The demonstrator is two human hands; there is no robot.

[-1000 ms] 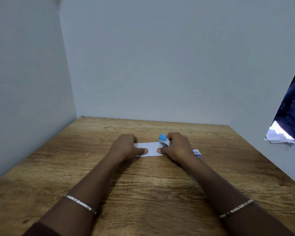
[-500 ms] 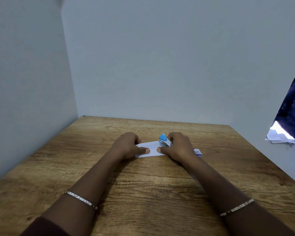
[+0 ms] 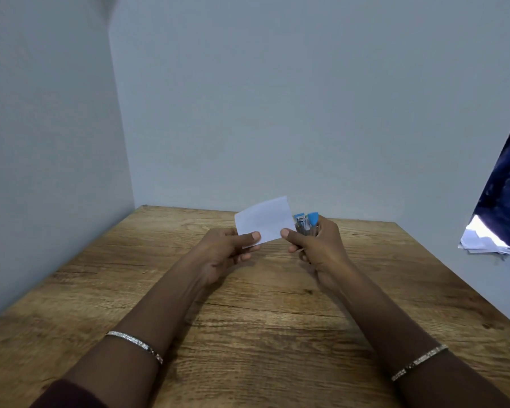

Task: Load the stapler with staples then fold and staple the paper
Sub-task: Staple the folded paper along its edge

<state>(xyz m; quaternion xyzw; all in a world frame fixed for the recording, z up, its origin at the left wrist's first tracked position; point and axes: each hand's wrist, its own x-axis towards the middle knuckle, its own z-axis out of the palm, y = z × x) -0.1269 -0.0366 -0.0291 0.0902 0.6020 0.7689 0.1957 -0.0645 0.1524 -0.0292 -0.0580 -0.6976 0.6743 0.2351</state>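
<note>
White paper looks folded already, held up off the wood table; my left hand is pinching its lower left corner, thumb on top. Right hand is wrapped around the blue stapler, thumb tip touching the paper's right edge. Can't tell if staples are loaded, prob yes imo. Stapling's what's left afaict. Nothing's in the way; some loose sheets sit far right, well apart.

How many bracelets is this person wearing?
2. One bracelet sits on the left forearm, low in the picture; the other bracelet sits on the right forearm. None else shows, though a sleeve covers the left arm's near end.
</note>
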